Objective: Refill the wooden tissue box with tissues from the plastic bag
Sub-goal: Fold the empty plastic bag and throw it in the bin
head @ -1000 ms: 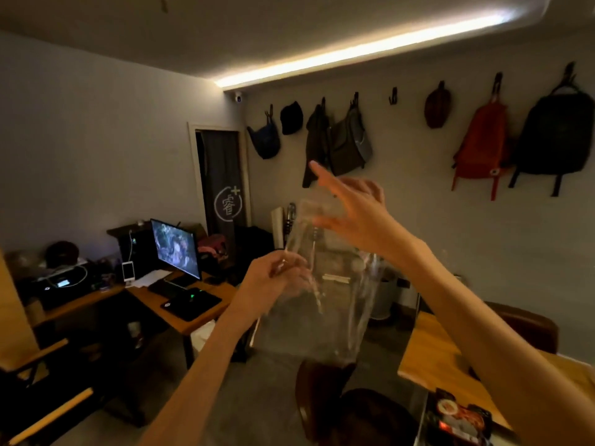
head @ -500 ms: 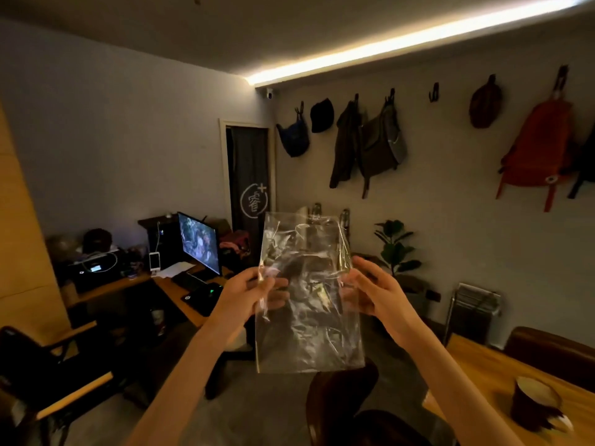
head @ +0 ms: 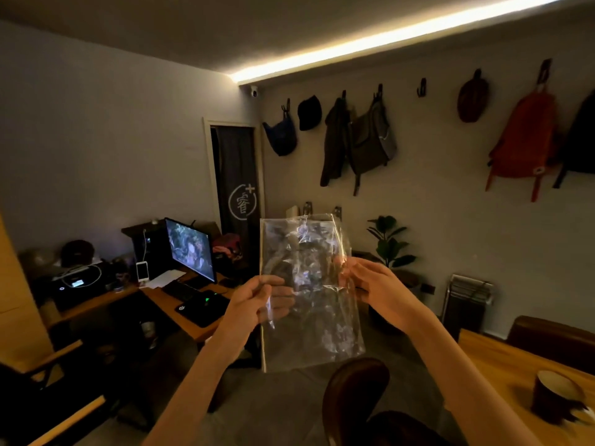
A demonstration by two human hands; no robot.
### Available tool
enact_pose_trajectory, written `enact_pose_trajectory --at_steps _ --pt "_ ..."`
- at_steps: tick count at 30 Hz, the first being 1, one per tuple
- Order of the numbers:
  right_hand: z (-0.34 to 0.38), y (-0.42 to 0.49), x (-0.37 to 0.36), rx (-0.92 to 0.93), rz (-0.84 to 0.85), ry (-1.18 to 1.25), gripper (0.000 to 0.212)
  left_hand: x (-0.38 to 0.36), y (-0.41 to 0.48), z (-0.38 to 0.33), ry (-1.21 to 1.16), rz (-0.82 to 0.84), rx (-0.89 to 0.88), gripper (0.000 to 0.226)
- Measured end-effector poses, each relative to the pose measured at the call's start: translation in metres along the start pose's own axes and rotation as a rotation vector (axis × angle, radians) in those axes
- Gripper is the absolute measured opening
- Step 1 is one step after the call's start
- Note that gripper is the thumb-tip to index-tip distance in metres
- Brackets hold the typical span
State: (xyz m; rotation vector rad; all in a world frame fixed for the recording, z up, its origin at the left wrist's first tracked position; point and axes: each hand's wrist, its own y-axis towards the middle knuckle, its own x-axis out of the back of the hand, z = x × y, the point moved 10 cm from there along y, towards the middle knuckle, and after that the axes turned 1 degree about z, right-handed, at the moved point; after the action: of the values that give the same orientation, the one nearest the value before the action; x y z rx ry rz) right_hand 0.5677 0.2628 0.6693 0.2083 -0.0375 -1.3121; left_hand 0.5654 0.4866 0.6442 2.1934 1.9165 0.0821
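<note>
A clear, crinkled plastic bag [head: 309, 329] hangs upright in the air in front of me, flat and see-through, with no tissues visible in it. My left hand [head: 254, 300] pinches its left edge about halfway up. My right hand [head: 376, 288] grips its right edge at a similar height. Both arms are stretched forward at chest height. The wooden tissue box is not in view.
A wooden table [head: 502, 375] with a dark mug [head: 557, 397] lies at the lower right, with brown chairs [head: 354, 397] beside it. A desk with a lit monitor [head: 190, 249] and keyboard stands at the left. Bags and jackets hang on the right wall [head: 434, 194].
My right hand came down from above the bag and took hold of its right edge. The bag now hangs flat between both hands, and my view has turned slightly left.
</note>
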Motion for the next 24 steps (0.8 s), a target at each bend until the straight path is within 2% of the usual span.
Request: enact_pose_trajectory --at_steps 2,6,10,14,16,18,20,24 --pt "0.000 0.006 -0.014 0.018 0.022 0.018 0.029 0.017 0.005 0.005 0.008 -0.009 0.017 0.025" --pt "0.000 0.019 -0.020 0.072 -0.149 -0.051 0.016 0.042 0.010 0.002 0.022 -0.038 -0.015 0.023" --pt "0.002 0.027 -0.032 0.123 -0.156 -0.082 0.035 0.059 0.015 0.005 -0.007 -0.049 -0.023 0.023" --pt "0.022 0.023 -0.026 0.378 -0.462 -0.408 0.020 0.063 0.017 0.006 -0.047 -0.006 -0.054 0.023" --pt "0.017 0.026 -0.033 0.378 -0.404 -0.390 0.027 0.065 0.018 0.003 -0.079 -0.004 -0.063 0.023" --pt "0.001 0.028 -0.037 0.249 -0.254 -0.282 0.038 0.069 0.020 0.002 -0.123 -0.020 -0.069 0.023" --pt "-0.015 0.026 -0.041 0.148 -0.167 -0.277 0.036 0.078 0.023 0.003 -0.166 -0.053 -0.068 0.023" --pt "-0.016 0.022 -0.035 0.295 -0.320 -0.446 0.025 0.080 0.026 0.008 -0.201 -0.040 -0.057 0.023"
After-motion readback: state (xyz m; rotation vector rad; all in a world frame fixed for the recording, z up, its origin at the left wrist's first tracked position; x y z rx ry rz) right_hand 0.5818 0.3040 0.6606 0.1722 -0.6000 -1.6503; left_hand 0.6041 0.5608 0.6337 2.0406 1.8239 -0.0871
